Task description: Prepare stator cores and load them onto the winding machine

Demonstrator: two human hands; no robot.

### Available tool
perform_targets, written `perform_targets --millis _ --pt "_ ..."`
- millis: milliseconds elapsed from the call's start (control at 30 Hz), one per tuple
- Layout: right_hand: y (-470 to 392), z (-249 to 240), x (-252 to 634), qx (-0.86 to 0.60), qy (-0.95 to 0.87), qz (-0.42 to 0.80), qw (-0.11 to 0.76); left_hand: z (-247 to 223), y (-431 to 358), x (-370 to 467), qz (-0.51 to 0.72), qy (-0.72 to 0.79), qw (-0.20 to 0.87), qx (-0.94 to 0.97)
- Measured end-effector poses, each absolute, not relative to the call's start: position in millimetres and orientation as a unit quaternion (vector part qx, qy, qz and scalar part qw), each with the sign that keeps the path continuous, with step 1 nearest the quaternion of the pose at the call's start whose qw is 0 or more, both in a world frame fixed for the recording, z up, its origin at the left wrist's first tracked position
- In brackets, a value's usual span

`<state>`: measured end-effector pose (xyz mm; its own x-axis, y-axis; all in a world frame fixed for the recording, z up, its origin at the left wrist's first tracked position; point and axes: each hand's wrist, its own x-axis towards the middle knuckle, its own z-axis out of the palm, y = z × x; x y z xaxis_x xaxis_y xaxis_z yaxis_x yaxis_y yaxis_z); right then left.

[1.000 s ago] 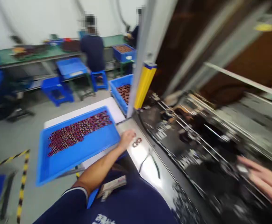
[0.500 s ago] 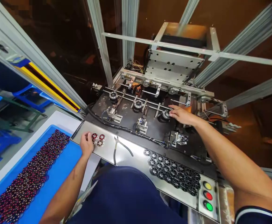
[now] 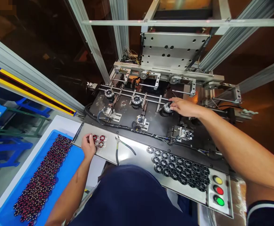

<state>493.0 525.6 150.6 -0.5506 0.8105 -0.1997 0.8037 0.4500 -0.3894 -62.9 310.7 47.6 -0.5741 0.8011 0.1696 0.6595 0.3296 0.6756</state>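
Two hands are at work, well apart from each other. Nearest the body, the left hand [image 3: 88,145] rests on the steel panel [image 3: 137,157] with its fingers curled down and loosely gathered at the edge of a small cluster of red wound rings [image 3: 99,141]; the rings lie just to the right of the fingertips, touching or nearly so, though I cannot tell whether one is actually pinched. Far forward, the right hand [image 3: 184,107] reaches into the machine, palm down, fingers extended and close together, their tips on the rightmost of three round metal holders [image 3: 167,108]; that holder sits directly left of the fingertips, so this hand is plainly the nearer one to it, while the middle holder [image 3: 136,100] and the left holder [image 3: 109,93] stand untouched along the same pair of rods. Whether the fingers grip anything there is hidden by the hand itself. Between the two hands, a pair of cutters [image 3: 120,147] lies on the panel, handles pointing toward the body. Further right on the panel sits a dense batch of dark rings [image 3: 181,168], then three buttons [image 3: 218,190], yellow, red and green. Left of everything, a blue tray [image 3: 66,169] holds many more red rings in rows.
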Motion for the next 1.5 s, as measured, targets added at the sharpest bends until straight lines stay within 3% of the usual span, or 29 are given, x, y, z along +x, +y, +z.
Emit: perform_targets --millis 233,467,733,867,1000,1100,1300,1400,1500 --pt "531 143 489 -0.462 -0.863 0.202 -0.01 49 310 -63 0.362 0.81 0.095 0.452" --pt "499 156 491 -0.48 -0.869 0.101 0.063 53 310 -64 0.382 0.801 0.11 0.448" --pt "471 160 502 -0.445 -0.892 0.074 0.035 109 277 -46 0.401 0.754 0.103 0.51" --pt "470 169 492 -0.45 -0.89 0.066 0.013 134 271 7 0.347 0.653 0.179 0.649" --pt "470 189 474 -0.462 -0.885 0.058 0.017 135 280 79 0.211 0.455 0.305 0.809" --pt "460 210 457 -0.49 -0.868 0.032 0.072 123 285 129 0.124 0.345 0.354 0.86" --pt "372 245 428 -0.499 -0.822 -0.032 0.272 96 274 174 0.031 0.267 0.386 0.882" --pt "307 239 420 -0.452 -0.813 -0.012 0.366 90 267 166 0.015 0.261 0.395 0.88" --pt "252 214 413 -0.501 -0.777 0.071 0.376 89 265 152 0.023 0.277 0.413 0.867"
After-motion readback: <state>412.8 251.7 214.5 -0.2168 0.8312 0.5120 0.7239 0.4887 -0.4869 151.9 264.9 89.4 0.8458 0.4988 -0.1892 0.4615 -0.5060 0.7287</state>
